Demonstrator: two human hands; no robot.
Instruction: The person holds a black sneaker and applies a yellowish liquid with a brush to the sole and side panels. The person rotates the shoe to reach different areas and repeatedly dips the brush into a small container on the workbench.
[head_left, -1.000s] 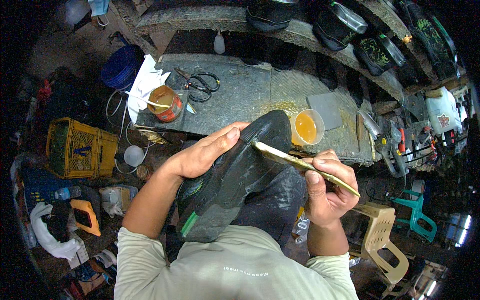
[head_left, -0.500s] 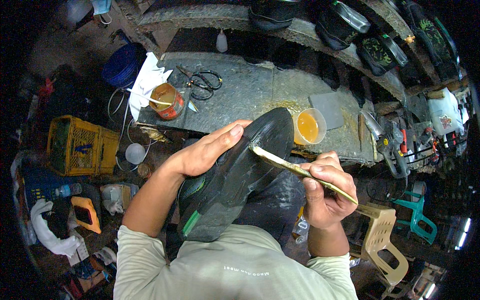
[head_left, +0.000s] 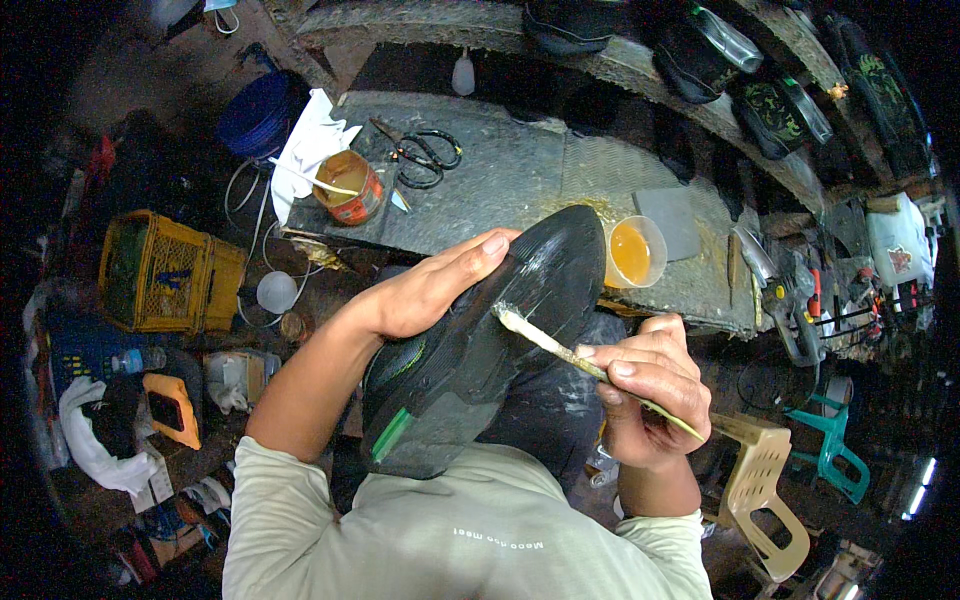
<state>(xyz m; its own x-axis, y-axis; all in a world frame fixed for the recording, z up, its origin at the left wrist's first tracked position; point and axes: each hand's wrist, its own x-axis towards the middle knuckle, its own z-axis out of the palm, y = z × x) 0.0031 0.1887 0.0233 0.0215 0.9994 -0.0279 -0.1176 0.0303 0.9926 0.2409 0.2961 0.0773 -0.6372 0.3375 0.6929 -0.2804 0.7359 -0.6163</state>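
While black-handled scissors (head_left: 430,157) and a red tin (head_left: 359,208) rest on the workbench (head_left: 510,150), a translucent cup (head_left: 632,252) of amber liquid shows just beside the black shoe (head_left: 450,375), whose toe hides part of the workbench's front edge. The shoe lies sole-up between the hands; the left hand (head_left: 430,292) grips its side, and the right hand (head_left: 655,388) pinches a slim brush (head_left: 545,340) against its sole (head_left: 560,255).

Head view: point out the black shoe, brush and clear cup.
Black shoe (head_left: 468,352), head view: middle of its upturned sole.
Brush (head_left: 552,345), head view: shaft, between tip and fingers.
Clear cup (head_left: 658,250), head view: right side wall, beside the orange liquid.
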